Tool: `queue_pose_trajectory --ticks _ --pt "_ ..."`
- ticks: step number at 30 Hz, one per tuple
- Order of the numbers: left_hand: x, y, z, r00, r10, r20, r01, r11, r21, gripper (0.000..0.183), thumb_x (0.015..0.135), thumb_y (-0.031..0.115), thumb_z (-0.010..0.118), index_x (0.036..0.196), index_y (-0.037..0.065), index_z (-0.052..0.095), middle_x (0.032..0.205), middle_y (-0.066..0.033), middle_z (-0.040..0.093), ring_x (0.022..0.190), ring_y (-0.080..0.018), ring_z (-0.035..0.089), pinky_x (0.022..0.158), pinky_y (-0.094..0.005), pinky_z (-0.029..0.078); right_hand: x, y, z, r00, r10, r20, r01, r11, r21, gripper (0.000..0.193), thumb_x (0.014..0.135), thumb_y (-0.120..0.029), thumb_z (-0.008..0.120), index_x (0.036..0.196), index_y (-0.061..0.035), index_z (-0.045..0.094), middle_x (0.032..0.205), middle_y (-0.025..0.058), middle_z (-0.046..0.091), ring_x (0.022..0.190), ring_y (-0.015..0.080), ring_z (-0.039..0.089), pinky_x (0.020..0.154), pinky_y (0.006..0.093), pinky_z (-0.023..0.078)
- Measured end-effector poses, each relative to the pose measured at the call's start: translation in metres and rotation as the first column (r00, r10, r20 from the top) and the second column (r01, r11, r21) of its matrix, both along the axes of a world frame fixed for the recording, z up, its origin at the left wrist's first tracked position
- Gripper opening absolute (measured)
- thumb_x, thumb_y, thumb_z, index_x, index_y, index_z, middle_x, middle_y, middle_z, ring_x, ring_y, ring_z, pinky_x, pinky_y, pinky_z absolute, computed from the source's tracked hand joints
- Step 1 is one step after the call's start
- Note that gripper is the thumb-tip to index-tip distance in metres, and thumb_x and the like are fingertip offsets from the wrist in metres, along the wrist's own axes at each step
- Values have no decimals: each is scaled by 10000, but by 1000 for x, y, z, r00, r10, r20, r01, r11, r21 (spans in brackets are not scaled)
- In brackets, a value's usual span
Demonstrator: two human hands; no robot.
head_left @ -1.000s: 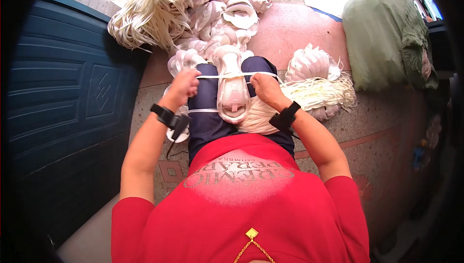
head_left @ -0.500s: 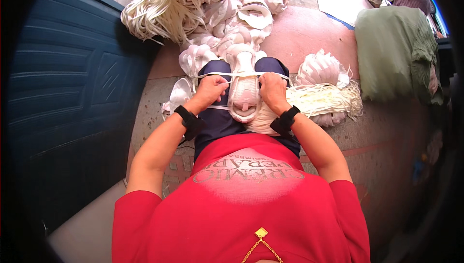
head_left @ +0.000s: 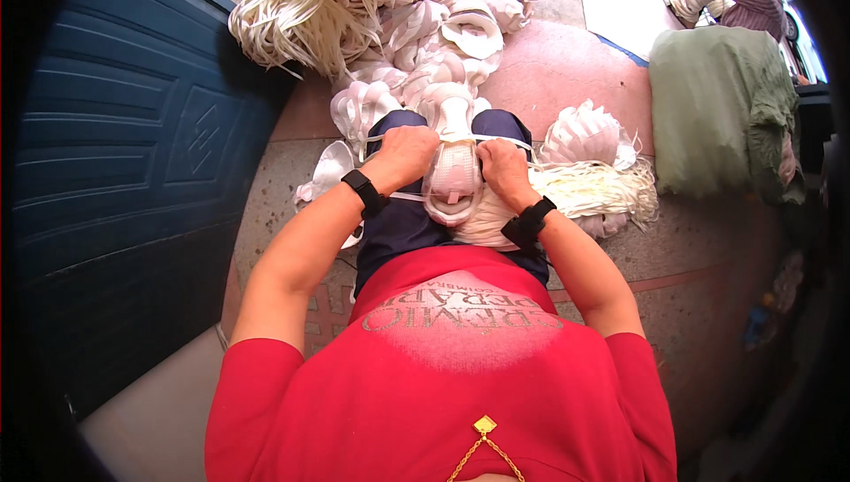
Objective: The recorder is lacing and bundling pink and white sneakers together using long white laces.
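A pale pink and white shoe upper [head_left: 453, 172] lies between my thighs, its heel end toward me. A flat white shoelace [head_left: 458, 137] crosses it and runs out to both sides. At the upper's left edge, my left hand [head_left: 405, 156] is closed on the lace, knuckles up, its fingertips hidden behind the hand. Close against the right edge, my right hand [head_left: 505, 168] pinches the lace on that side. Both wrists wear black bands.
Beyond my knees lies a heap of similar uppers [head_left: 425, 30] with a bundle of cream laces [head_left: 310, 17]. More laces [head_left: 602, 188] and uppers [head_left: 584, 134] lie to the right. A green cloth-covered bundle [head_left: 722, 110], a blue door [head_left: 133, 146] and another person [head_left: 748, 4] are around me.
My left hand has moved right and slightly up, from beside the upper to its edge, and turned knuckles up. My right hand stays nearly in place.
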State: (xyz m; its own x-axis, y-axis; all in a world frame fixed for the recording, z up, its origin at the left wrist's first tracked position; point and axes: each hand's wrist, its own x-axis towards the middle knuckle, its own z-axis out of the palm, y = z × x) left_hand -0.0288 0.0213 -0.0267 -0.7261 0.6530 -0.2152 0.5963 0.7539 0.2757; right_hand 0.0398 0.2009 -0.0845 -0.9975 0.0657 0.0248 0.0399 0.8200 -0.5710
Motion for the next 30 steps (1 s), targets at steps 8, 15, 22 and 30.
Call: queue_pose_trajectory --ticks 8,15,22,30 --pt "-4 1 7 992 -4 128 20 992 -124 126 689 102 510 745 15 582 750 -186 589 739 -352 580 617 -437 459 0 2 0 1000 17 13 -17 1000 16 173 776 -209 518 730 -73 615 741 111 585 763 282 554 649 417 400" --pt "9 15 -13 999 13 43 -10 998 -69 102 705 115 522 709 29 577 729 -155 591 733 -339 583 622 -442 452 -1 3 -3 1000 23 -18 -23 1000 -7 180 781 -213 513 732 -71 612 738 120 580 752 294 552 645 424 404" --pt "27 1 1 970 168 -173 -154 984 91 261 723 291 600 666 37 590 704 -128 589 752 -293 537 602 -408 438 7 1 29 999 1 -54 3 996 90 269 766 -285 562 730 -22 609 751 143 577 780 301 541 676 403 417" --pt "44 0 -15 955 280 -101 -265 954 144 198 717 233 594 727 36 608 762 -111 593 806 -286 517 656 -415 425 9 -1 27 995 66 68 -84 950 301 250 740 -266 560 705 -21 598 740 127 570 803 278 528 669 413 407"
